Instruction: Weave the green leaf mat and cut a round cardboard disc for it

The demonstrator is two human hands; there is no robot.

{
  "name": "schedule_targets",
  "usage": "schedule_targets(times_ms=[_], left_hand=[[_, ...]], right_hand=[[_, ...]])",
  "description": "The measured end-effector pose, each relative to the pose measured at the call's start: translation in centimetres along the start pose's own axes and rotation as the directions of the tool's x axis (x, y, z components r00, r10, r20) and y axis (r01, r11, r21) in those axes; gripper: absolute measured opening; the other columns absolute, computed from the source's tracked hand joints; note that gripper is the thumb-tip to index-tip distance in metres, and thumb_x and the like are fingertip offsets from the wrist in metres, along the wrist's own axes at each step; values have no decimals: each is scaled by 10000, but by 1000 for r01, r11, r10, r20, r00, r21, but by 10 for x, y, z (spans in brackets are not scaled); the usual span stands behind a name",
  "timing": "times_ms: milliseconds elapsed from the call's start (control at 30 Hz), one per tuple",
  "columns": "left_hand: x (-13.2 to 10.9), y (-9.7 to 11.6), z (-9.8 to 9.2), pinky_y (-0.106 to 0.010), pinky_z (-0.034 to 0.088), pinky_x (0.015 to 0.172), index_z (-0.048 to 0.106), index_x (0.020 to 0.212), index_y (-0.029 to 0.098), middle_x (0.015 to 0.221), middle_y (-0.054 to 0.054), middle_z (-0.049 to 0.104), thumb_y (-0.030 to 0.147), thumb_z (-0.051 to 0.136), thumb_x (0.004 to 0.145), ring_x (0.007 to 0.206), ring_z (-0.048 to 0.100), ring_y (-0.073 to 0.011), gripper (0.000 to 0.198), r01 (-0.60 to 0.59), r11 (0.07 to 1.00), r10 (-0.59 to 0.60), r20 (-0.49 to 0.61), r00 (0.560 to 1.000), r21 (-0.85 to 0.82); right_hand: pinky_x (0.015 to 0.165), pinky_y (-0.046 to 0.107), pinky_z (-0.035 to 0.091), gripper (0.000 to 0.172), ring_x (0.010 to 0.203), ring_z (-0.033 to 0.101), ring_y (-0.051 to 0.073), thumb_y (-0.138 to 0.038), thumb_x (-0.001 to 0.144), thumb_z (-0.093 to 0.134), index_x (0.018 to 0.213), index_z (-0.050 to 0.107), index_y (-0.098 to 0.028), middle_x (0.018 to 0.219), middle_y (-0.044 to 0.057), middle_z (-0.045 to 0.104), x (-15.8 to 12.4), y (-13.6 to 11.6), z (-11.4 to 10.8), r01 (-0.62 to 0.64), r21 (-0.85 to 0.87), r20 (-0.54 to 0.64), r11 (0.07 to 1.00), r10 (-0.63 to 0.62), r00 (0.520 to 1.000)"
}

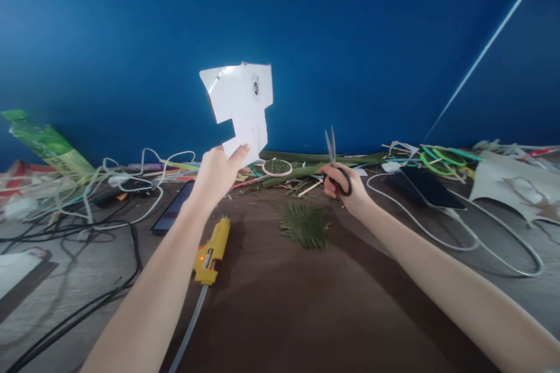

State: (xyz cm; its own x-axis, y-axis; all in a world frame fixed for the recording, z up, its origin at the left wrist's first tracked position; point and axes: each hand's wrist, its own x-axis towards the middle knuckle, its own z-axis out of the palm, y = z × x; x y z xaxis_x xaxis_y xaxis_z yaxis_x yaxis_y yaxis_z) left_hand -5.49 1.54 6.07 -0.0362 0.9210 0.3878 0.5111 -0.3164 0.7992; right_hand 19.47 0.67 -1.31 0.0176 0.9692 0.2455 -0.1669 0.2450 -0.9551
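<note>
Blue wall (350, 41) rises behind a dark brown tabletop (280, 315). Gripped in the left hand (217, 175), a white cardboard cutout (240, 96) is raised before it; the right hand (345, 189) grasps black-handled scissors (333, 154), blades upward and slightly parted. Between and below the hands lies a spiky-edged green mat (306, 225), with a yellow hot-glue gun (214, 245) to its left. Farther out are two smartphones (431, 187) and tangled white cables (516, 239).

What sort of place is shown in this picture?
Probably a craft worktable before a blue wall: a yellow glue gun and a green woven piece lie on it, and the right hand holds scissors.
</note>
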Motion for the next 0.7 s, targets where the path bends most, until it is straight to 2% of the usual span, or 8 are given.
schedule_targets(times_ms=[133, 200, 367, 500, 633, 700], left_hand=[[2, 4, -8, -233, 471, 485, 635, 990, 118, 711, -92, 695, 371, 550, 809, 570, 651, -180, 322, -21, 999, 24, -128, 992, 25], [1, 7, -10, -229, 466, 478, 632, 988, 114, 696, -102, 696, 358, 534, 822, 561, 647, -180, 311, -2, 1000, 4, -153, 988, 12], [-3, 12, -11, -224, 448, 466, 638, 1010, 128, 731, -116, 709, 333, 525, 827, 554, 630, -169, 297, 26, 999, -29, -161, 987, -19], [0, 9, -13, -231, 428, 455, 635, 1027, 131, 733, -115, 710, 345, 497, 842, 592, 632, -182, 315, 35, 999, -30, -184, 982, 22], [3, 5, -12, -251, 449, 490, 635, 1026, 142, 941, -126, 704, 318, 520, 830, 616, 653, -183, 288, -1, 997, -10, -141, 990, -77], [4, 4, -10, -260, 455, 499, 640, 1015, 155, 1029, -114, 683, 310, 551, 813, 626, 663, -188, 270, -11, 985, -6, -99, 995, -171]], right_hand=[[375, 239, 215, 214, 341, 325, 68, -379, 731, 628, 701, 565, -176, 397, -72, 369, 9, -2, -18, 14, -15, -38, 1000, -14, 999], [378, 241, 217, 211, 343, 324, 68, -380, 723, 635, 699, 567, -181, 400, -69, 376, 13, -4, -26, 27, -36, -72, 999, -29, 997], [389, 249, 231, 211, 357, 332, 74, -379, 732, 642, 695, 570, -185, 408, -64, 373, 19, -9, -40, 80, -59, -123, 995, -87, 989], [386, 255, 259, 207, 352, 353, 79, -381, 746, 645, 695, 582, -191, 411, -55, 394, 21, -18, -45, 100, -117, -106, 988, -113, 988], [389, 251, 304, 207, 377, 446, 99, -383, 753, 648, 749, 615, -179, 440, -29, 475, 28, -36, -46, 73, -273, -29, 959, -84, 996], [399, 239, 325, 204, 420, 502, 104, -375, 752, 649, 768, 619, -174, 474, -17, 515, 35, -45, -43, 139, -312, -52, 940, -162, 985]])
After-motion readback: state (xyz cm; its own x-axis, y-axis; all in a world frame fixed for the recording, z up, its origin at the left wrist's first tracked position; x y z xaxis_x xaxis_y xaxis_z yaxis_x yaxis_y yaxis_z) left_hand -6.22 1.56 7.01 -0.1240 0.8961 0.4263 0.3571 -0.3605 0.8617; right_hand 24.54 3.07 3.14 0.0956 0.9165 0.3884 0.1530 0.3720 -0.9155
